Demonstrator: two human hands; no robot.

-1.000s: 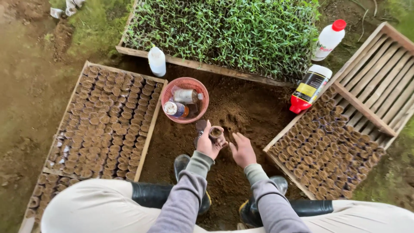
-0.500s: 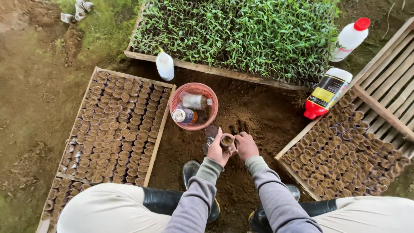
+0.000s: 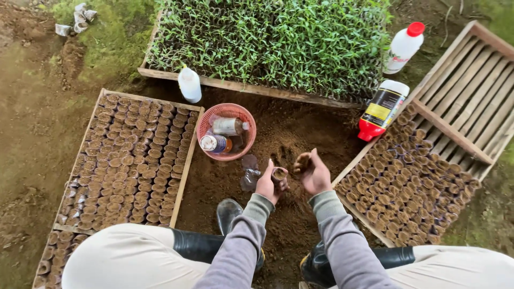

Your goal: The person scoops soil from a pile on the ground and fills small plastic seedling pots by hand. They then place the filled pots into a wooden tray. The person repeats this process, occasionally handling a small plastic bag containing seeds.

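My left hand [image 3: 267, 185] grips a small soil-filled seedling pot [image 3: 279, 175], held upright over the loose brown soil [image 3: 289, 139] between my boots. My right hand [image 3: 313, 174] hovers just right of the pot, its fingers pinched around a clump of soil [image 3: 303, 160]. The two hands are a few centimetres apart. A crumpled clear plastic bag [image 3: 249, 172] lies on the soil just left of my left hand.
A wooden tray of filled pots [image 3: 126, 171] lies left, another [image 3: 412, 187] right. A tray of green seedlings [image 3: 273, 43] sits ahead. A pink basket [image 3: 225, 131] holds bottles. White bottles [image 3: 189, 84] [image 3: 403, 47] and a red-capped dark bottle [image 3: 382, 109] are nearby.
My right hand has lifted away from the pot to the right, with soil pinched in its fingers. The left hand keeps the pot. The view has shifted slightly.
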